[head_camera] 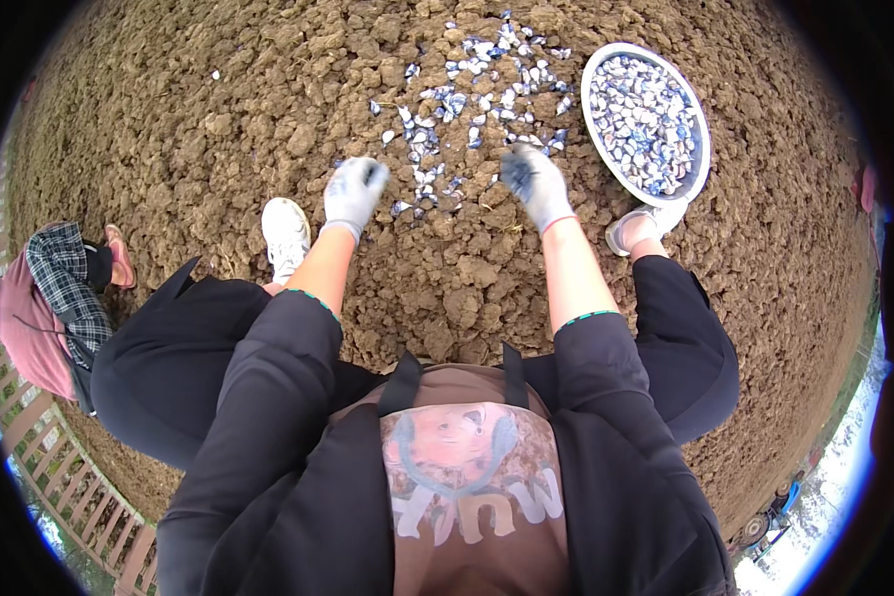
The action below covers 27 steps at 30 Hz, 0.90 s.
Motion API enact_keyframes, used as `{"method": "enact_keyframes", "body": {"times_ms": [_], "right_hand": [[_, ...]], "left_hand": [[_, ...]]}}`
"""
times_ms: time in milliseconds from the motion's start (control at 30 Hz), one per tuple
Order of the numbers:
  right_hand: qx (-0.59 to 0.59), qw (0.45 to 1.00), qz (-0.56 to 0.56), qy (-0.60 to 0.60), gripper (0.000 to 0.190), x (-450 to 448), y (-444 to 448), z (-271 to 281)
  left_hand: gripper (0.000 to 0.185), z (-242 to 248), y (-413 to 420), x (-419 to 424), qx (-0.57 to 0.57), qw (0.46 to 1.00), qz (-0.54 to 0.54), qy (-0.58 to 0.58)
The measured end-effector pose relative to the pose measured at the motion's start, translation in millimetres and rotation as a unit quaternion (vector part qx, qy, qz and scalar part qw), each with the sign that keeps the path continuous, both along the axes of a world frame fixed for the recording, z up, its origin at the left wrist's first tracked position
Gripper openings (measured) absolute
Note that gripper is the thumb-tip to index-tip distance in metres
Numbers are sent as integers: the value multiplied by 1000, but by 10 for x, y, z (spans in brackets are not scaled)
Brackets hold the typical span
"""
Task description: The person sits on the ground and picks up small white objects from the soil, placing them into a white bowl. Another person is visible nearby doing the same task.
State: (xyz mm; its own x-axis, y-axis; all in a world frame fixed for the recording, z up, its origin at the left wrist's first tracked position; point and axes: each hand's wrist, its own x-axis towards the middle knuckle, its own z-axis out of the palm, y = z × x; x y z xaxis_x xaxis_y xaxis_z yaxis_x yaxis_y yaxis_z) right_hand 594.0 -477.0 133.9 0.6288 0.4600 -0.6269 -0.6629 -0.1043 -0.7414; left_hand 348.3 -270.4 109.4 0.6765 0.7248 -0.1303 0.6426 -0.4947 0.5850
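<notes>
Many small white and blue-purple pieces, perhaps garlic cloves or bulbs, lie scattered on the brown clods of soil [462, 272] in front of me. My left hand [355, 192], in a pale grey glove, is just left of the scattered pieces [423, 141], its fingers curled; whether anything is between them cannot be seen. At the right edge of the scatter, my right hand [536, 182], in a grey glove with a dark stained part, points inward with fingers bent over the soil. Its fingertips are partly hidden. A round pale basin [704, 160] full of the same pieces stands right of my right hand.
My shoes [287, 231] rest on the soil on both sides, the right one beside the basin. Another person in a pink top [33, 328] crouches at the far left near a brown fence [82, 484]. A wheeled blue vehicle [771, 518] stands at the lower right edge.
</notes>
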Motion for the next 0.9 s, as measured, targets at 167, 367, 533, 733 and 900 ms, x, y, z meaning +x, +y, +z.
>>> {"method": "enact_keyframes", "body": {"times_ms": [167,367,533,733,900], "right_hand": [[-182,837,351,-378,42,-537,404,-171],[-222,602,512,-572,51,-837,655,-612],[-211,607,536,-548,58,-810,708,-671],[-184,594,557,-551,60,-735,672,-623],[-182,583,548,-571,50,-796,723,-597]], "left_hand": [[49,-75,-405,62,59,945,-280,156],[39,-310,-577,190,42,960,-174,217],[35,-456,-447,48,-28,991,-131,30],[50,-312,-663,118,66,964,-172,191],[47,-304,-582,100,80,964,-177,184]]}}
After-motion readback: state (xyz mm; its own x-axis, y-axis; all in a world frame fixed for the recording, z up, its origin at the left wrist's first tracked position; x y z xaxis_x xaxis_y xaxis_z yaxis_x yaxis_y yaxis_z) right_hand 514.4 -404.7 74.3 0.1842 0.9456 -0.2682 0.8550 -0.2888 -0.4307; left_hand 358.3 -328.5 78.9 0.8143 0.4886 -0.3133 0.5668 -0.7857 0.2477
